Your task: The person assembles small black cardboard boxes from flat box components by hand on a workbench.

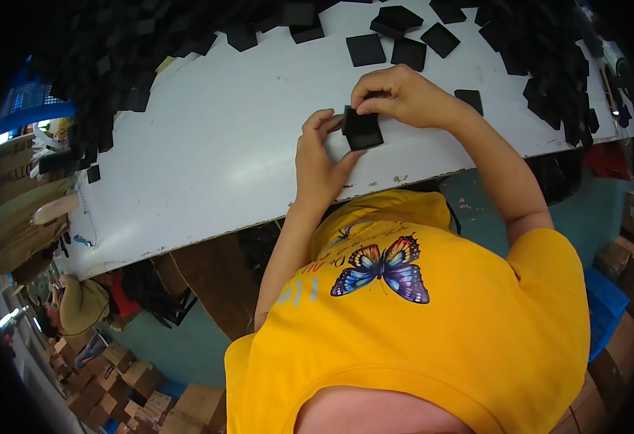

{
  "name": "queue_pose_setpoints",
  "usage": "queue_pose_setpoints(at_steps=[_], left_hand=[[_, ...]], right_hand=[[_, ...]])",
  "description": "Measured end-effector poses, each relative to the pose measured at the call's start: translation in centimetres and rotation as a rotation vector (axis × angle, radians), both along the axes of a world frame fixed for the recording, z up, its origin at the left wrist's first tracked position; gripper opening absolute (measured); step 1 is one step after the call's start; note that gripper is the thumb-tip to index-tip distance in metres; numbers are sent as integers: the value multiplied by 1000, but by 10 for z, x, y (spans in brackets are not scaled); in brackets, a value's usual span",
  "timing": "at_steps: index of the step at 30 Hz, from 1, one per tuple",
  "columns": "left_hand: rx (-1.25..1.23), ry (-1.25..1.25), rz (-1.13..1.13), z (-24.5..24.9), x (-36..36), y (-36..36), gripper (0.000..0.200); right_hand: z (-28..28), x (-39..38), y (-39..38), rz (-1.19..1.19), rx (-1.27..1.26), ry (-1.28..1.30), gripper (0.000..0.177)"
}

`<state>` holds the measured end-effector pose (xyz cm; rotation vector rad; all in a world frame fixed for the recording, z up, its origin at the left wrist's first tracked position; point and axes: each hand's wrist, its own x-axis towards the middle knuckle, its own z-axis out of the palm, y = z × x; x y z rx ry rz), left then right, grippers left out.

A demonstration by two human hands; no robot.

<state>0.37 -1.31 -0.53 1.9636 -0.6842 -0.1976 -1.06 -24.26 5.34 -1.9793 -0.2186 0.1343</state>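
A small black box (365, 133) stands on the white table near its front edge, one side panel or flap raised. My left hand (320, 160) is closed around its left side, the thumb at the near lower corner and the fingers behind the far left edge. With thumb and forefinger my right hand (402, 95) pinches the upper edge of the box; its other fingers are curled. Whether the box has a separate lid cannot be made out. Just right of my right wrist lies a flat black piece (469, 101), partly covered by the forearm.
Several black boxes (366, 50) lie beyond my hands. Large heaps of similar black boxes line the table's far left (136, 79) and right (541, 87). A blue basket (31, 98) is at the left. Cardboard boxes (143, 377) are stacked on the floor at lower left.
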Motion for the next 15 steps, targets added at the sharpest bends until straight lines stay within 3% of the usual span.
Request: queue_pose_setpoints(at_steps=[8,11,14,15], left_hand=[[60,-227,-86,2,3,-2,69],[91,-211,-88,6,3,-2,60],[114,-348,-147,8,5,-4,51],[114,-334,-138,9,6,-5,49]], right_hand=[[9,9,5,206,-395,-101,9],[-11,1,15,23,-489,-276,14],[-25,-11,11,-70,-125,-86,21],[-22,-14,3,-176,-133,-125,24]])
